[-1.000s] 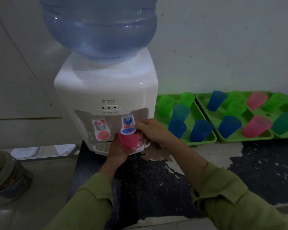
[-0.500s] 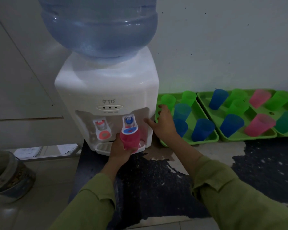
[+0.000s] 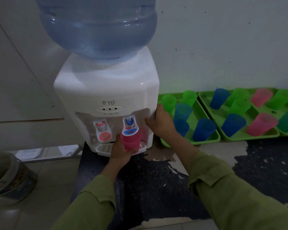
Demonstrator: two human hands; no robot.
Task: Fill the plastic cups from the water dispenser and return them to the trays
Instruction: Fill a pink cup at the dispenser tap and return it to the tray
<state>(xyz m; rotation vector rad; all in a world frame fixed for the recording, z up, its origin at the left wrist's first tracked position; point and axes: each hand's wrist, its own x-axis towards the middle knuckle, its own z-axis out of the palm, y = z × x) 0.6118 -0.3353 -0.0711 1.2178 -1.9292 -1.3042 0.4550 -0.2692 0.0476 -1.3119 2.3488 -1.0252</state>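
Dim light falls on a worn dark counter (image 3: 156, 180) against a pale wall, where the head view shows the water dispenser (image 3: 106, 90). We have our left hand (image 3: 119, 151) wrapped around a pink cup (image 3: 130, 141) pressed up under the dispenser's blue tap (image 3: 130, 126). Our right hand (image 3: 160, 121), which pinched by that tap a second ago, now lies spread against the dispenser's right side, bracing it. Filling looks underway. Right of the dispenser, green trays (image 3: 206, 140) hold the other cups.
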